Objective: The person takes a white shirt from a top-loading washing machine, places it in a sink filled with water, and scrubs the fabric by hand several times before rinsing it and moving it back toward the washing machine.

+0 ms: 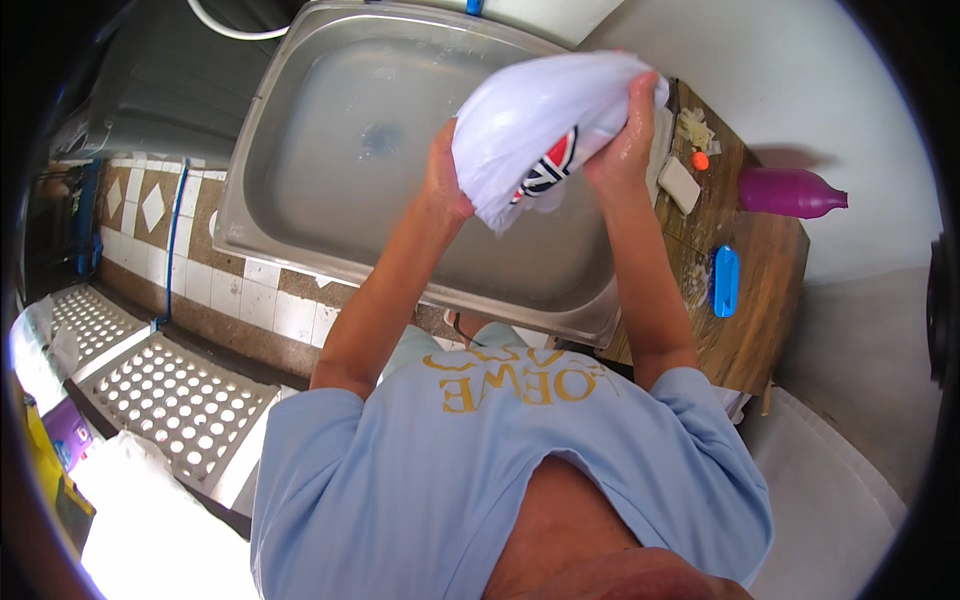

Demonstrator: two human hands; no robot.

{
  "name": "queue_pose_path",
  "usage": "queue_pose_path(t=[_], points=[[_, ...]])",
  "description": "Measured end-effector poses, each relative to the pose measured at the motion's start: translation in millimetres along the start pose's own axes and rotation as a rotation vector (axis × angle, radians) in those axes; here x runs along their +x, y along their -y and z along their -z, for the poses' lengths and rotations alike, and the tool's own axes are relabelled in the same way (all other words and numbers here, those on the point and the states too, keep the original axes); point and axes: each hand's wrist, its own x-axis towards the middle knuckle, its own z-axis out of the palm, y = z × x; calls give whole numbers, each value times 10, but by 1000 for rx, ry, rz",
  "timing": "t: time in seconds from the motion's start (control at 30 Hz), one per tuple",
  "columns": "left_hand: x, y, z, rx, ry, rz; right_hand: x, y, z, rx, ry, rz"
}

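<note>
A wet white garment (540,110) with a red and black print hangs bunched between my two hands, raised over the far right part of a stainless steel sink (238,225). Its left end is gripped by my left hand (445,178), fingers wrapped round the cloth. At the upper right end my right hand (625,135) is closed on the fabric, thumb up along its edge. Folds hide some fingers of both hands. Cloudy greyish water stands in the sink beneath, with the dark drain area faintly showing through.
A wooden tabletop (765,300) adjoins the sink on the right. It carries a pale soap bar (679,185), a blue scrub brush (725,282), a small orange cap (700,160) and a purple bottle (790,193). Perforated grey plastic panels (175,400) lie lower left, near a blue hose (177,230).
</note>
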Motion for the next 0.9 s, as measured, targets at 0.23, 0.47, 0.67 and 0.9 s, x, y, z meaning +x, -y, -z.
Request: queue_pose_path(t=[0.23, 0.47, 0.67, 0.9], points=[[62, 18, -111, 313, -49, -27, -385, -490, 463, 346, -162, -483], [-216, 6, 43, 295, -181, 42, -229, -479, 279, 228, -282, -299], [-172, 4, 299, 15, -39, 35, -497, -486, -33, 441, -72, -252], [-110, 0, 120, 453, -241, -311, -369, -504, 349, 108, -173, -401]])
